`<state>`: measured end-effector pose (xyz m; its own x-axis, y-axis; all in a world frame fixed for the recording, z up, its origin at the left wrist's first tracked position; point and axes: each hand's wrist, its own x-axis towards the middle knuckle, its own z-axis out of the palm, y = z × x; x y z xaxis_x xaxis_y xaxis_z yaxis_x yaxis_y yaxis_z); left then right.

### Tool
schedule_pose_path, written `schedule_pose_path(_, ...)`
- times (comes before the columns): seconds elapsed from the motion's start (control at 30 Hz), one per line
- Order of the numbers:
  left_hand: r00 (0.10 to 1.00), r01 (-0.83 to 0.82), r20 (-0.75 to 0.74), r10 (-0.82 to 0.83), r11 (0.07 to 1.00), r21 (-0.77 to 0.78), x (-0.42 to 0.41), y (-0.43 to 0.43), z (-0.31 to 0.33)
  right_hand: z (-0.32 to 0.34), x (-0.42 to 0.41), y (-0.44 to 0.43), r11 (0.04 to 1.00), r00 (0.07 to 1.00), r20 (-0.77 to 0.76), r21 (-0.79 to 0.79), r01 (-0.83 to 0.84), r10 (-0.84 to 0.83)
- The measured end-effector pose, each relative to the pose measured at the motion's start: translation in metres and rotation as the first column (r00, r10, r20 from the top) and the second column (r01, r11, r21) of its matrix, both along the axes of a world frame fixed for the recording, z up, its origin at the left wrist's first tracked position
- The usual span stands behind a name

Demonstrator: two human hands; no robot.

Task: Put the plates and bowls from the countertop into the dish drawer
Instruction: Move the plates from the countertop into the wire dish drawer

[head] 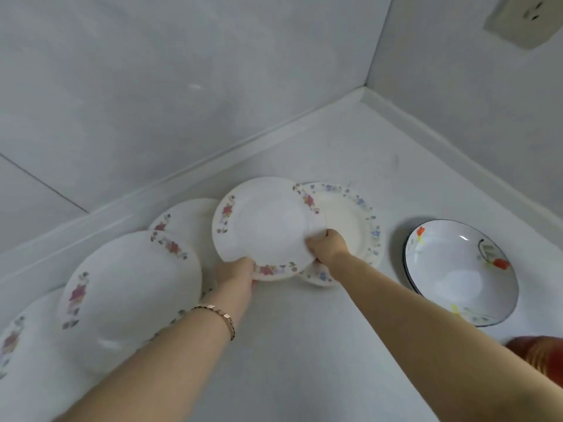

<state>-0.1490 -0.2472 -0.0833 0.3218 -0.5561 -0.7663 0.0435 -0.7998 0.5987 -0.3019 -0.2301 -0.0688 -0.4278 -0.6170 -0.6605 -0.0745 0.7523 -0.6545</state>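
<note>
A white plate with pink flowers on its rim (262, 226) is tilted up off the white countertop (298, 345). My left hand (236, 271) grips its near edge. My right hand (327, 245) pinches its right edge. Beneath and to the right lies a plate with blue flowers (353, 220). More pink-flowered plates lie at the left: one behind (185, 220), a large one (128, 296) in front, and another (21, 354) at the frame's left edge. A deep bowl with a dark rim and red flowers (460, 272) sits at the right. The dish drawer is not in view.
Grey tiled walls meet in a corner behind the plates, with a raised backsplash ledge (274, 129). A wall socket (515, 19) is at the top right. Something red and gold (539, 357) shows at the right edge.
</note>
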Motion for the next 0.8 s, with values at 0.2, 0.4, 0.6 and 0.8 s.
schedule_pose_path(0.2,0.997,0.001,-0.082,-0.007,0.997,-0.075,0.010,-0.007,-0.006,-0.003,0.000,-0.002,0.971,0.947,0.238,-0.048,0.234,-0.216)
schedule_pose_path(0.4,0.969,0.144,-0.155,-0.191,0.952,-0.271,0.013,0.007,0.047,0.037,-0.017,0.032,0.914,0.891,0.380,-0.213,0.345,-0.248)
schedule_pose_path(0.6,0.938,0.249,-0.160,-0.308,0.918,-0.308,0.035,0.063,0.099,0.086,-0.019,0.089,0.943,0.939,0.342,-0.304,0.138,-0.027)
schedule_pose_path(0.8,0.963,0.162,-0.153,-0.220,0.932,-0.324,0.082,0.184,0.132,0.106,0.013,0.171,0.956,0.945,0.315,-0.293,0.010,0.087)
